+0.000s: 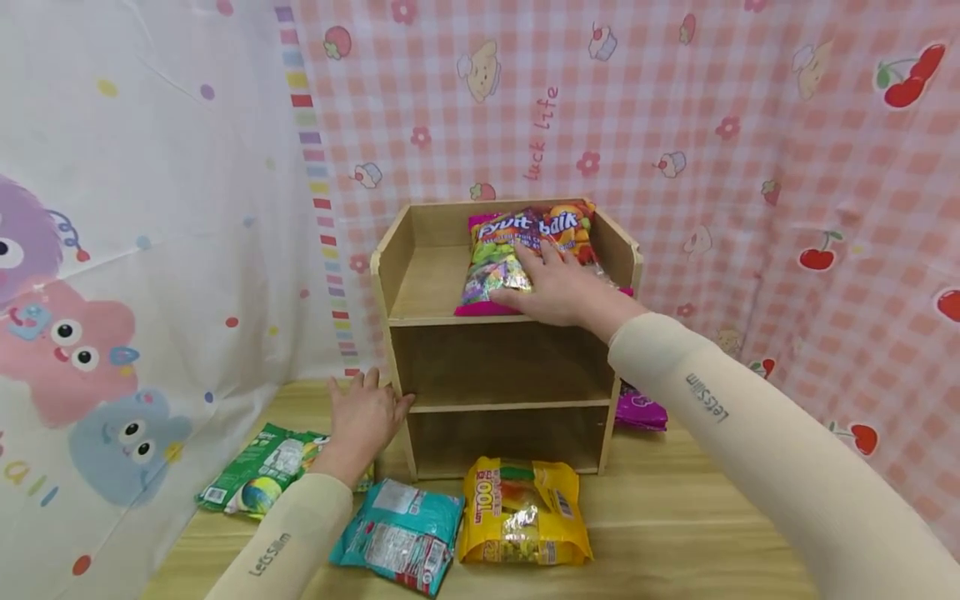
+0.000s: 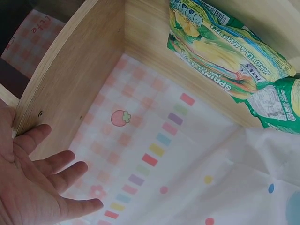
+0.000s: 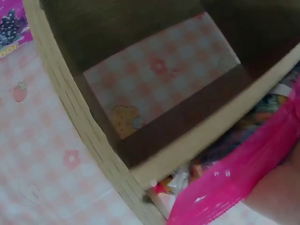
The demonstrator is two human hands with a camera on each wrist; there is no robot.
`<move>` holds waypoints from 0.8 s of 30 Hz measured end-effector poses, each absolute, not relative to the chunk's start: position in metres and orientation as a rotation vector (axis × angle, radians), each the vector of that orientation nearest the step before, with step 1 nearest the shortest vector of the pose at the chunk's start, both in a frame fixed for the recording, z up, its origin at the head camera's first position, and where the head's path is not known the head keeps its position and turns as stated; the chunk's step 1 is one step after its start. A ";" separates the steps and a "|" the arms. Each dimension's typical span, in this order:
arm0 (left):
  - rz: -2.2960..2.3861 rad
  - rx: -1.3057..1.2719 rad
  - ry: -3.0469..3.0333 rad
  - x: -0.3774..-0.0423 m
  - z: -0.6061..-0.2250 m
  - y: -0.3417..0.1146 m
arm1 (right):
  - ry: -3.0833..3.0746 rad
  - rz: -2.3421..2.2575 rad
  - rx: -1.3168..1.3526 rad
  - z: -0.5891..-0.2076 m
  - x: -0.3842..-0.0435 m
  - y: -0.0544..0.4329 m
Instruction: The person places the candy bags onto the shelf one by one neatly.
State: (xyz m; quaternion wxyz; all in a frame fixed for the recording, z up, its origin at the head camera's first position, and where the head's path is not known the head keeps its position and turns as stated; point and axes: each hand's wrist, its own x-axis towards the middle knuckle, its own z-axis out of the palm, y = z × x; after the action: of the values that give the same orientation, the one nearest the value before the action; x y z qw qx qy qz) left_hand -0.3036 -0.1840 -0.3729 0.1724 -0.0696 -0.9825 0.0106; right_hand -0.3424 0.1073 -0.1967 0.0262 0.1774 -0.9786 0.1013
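A colourful candy bag (image 1: 491,279) with pink edges and fruit pictures lies on the top level of a small wooden shelf (image 1: 502,408). My right hand (image 1: 558,287) rests on the bag's front with its fingers spread. From the right wrist, the bag's shiny pink edge (image 3: 215,194) shows against the palm, over the shelf board's front. At the shelf's left side, my left hand (image 1: 367,421) touches the side panel, thumb at the front edge. The left wrist view shows its fingers (image 2: 61,180) loosely extended beside that panel (image 2: 79,84).
On the wooden table (image 1: 690,517), a teal snack bag (image 1: 405,533) and a yellow snack bag (image 1: 525,517) lie before the shelf. Green bags (image 1: 262,467) lie to the left. A purple bag (image 1: 641,411) shows behind the shelf's right side. Printed cloth (image 1: 480,133) hangs behind.
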 end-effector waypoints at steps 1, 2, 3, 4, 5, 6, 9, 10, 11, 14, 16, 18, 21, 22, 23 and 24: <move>0.036 -0.196 -2.788 -0.304 -0.374 -0.185 | -3.019 0.308 0.552 -0.195 -0.342 0.107; 0.039 -0.195 -2.790 -0.303 -0.374 -0.185 | -2.999 0.301 0.551 -0.193 -0.341 0.106; 0.042 -0.193 -2.793 -0.303 -0.375 -0.185 | -2.980 0.290 0.539 -0.190 -0.341 0.106; 0.046 -0.192 -2.794 -0.304 -0.375 -0.186 | -2.958 0.281 0.513 -0.188 -0.341 0.105; 0.044 -0.190 -2.797 -0.304 -0.375 -0.186 | -2.935 0.287 0.476 -0.185 -0.342 0.104; 0.046 -0.189 -2.798 -0.304 -0.375 -0.186 | -2.918 0.295 0.428 -0.182 -0.343 0.104; 0.045 -0.184 -2.803 -0.305 -0.373 -0.185 | -2.928 0.332 0.298 -0.180 -0.352 0.102; 0.044 -0.184 -2.807 -0.305 -0.373 -0.185 | -2.953 0.350 0.273 -0.181 -0.356 0.103; 0.045 -0.184 -2.811 -0.306 -0.372 -0.184 | -2.979 0.380 0.270 -0.182 -0.360 0.104; 0.037 -0.182 -2.818 -0.305 -0.372 -0.183 | -3.055 0.478 0.302 -0.188 -0.372 0.110; 0.035 -0.186 -2.817 -0.305 -0.372 -0.183 | -3.084 0.548 0.302 -0.190 -0.377 0.114; 0.034 -0.188 -2.816 -0.305 -0.372 -0.182 | -3.096 0.573 0.273 -0.192 -0.379 0.116; 0.030 -0.184 -2.819 -0.305 -0.372 -0.183 | -3.104 0.540 0.216 -0.192 -0.376 0.113; 0.027 -0.181 -2.818 -0.305 -0.372 -0.183 | -3.107 0.527 0.206 -0.192 -0.375 0.112; 0.027 -0.178 -2.818 -0.305 -0.372 -0.183 | -3.108 0.512 0.196 -0.193 -0.374 0.110; 0.027 -0.176 -2.819 -0.305 -0.372 -0.184 | -3.107 0.504 0.187 -0.193 -0.373 0.109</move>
State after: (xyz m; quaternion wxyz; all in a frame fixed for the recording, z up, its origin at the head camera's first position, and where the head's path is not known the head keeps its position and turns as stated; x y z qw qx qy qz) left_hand -0.3053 -0.1837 -0.3722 0.1576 -0.0616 -0.9855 0.0094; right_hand -0.3728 0.1095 -0.1933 -0.0056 0.0595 -0.9853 0.1599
